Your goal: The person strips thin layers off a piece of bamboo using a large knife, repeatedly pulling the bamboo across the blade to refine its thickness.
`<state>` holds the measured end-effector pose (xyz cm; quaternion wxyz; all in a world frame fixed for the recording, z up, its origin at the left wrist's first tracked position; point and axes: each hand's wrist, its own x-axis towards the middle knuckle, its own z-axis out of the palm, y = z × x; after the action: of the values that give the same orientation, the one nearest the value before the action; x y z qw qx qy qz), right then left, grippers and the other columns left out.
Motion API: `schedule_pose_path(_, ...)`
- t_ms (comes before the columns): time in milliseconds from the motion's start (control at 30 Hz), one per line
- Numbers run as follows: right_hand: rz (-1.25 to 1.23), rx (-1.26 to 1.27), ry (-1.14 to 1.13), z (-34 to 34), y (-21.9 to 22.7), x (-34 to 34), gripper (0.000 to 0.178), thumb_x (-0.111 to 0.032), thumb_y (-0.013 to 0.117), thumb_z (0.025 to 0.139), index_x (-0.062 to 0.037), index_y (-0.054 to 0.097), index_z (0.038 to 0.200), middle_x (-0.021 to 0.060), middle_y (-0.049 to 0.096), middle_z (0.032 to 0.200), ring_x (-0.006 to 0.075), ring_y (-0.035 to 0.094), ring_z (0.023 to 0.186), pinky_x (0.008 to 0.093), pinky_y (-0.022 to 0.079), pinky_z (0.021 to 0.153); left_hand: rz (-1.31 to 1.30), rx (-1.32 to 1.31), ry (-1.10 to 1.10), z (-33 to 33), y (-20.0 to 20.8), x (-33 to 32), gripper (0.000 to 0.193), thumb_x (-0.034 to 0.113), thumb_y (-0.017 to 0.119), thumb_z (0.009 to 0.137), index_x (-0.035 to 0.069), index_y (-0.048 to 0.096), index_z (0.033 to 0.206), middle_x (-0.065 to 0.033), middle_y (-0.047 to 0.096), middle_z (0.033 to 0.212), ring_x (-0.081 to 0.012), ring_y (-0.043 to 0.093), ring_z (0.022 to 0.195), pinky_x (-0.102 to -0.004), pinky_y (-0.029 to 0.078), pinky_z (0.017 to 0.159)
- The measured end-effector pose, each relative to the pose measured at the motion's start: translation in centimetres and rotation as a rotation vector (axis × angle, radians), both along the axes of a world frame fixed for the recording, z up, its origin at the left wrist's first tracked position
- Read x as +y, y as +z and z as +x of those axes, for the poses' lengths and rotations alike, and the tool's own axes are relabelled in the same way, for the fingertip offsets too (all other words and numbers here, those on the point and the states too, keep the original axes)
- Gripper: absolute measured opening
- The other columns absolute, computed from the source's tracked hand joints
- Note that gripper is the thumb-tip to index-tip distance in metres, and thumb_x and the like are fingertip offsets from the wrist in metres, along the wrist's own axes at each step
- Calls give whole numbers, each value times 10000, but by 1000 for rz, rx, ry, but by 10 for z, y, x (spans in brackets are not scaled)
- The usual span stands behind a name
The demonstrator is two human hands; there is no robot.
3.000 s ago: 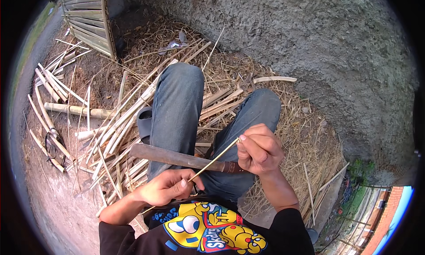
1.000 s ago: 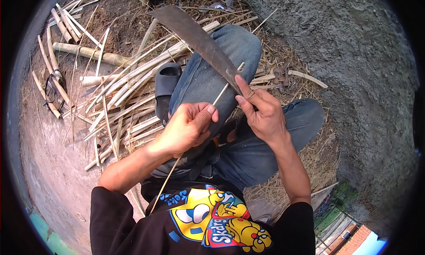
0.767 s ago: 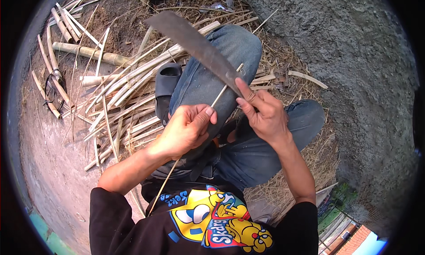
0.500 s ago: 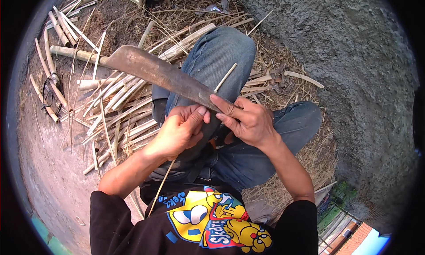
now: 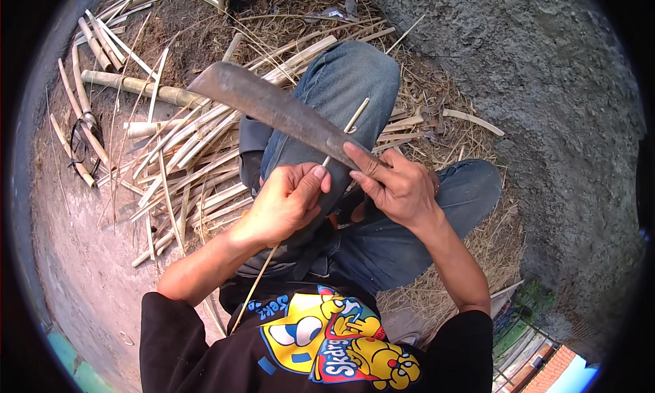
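Observation:
My left hand [image 5: 286,202] is closed in a pinch around a thin bamboo stick [image 5: 257,284]. The stick runs from my shirt up through the fist, and its pale far end rises past the blade over my knee. A wide machete [image 5: 273,113] with a dull brown blade lies across the stick, its broad tip toward the upper left. My right hand [image 5: 401,192] grips the machete near the base of the blade, with the index finger stretched along it. The handle is hidden by the hand. A small pale curl shows on the stick just beyond the blade.
A heap of split bamboo strips [image 5: 205,144] lies left of my bent knee [image 5: 355,72]. Round bamboo poles [image 5: 147,87] and a tied bamboo piece [image 5: 85,130] lie farther left. A rough grey wall [image 5: 546,120] rises at the right, with dry straw [image 5: 471,256] at its foot.
The machete and my right hand have shifted slightly right and down. A small curl of shaving now shows on the stick, and more of the stick is exposed between my left hand and the blade.

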<state>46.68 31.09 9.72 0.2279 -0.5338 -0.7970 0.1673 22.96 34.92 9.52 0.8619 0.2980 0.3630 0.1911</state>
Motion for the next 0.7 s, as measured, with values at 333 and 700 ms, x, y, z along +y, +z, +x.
schedule_pose_path(333,40,24,-166,1,-2,9,447,-250,707,961,-238,639,1402,72,549,657,212,551,518,383,470,500,114,-12,-3,-3,-1,-3,306,257,454,1112,37,639,1004,83,404,566,-22,333,458,-221,225,427)
schedule_pose_path(700,20,160,-130,-9,-9,-5,460,-233,733,935,-206,653,1388,60,508,649,212,543,523,381,460,494,294,207,-117,-8,12,3,313,256,500,1098,9,668,1190,51,502,626,-14,387,509,-200,280,467)
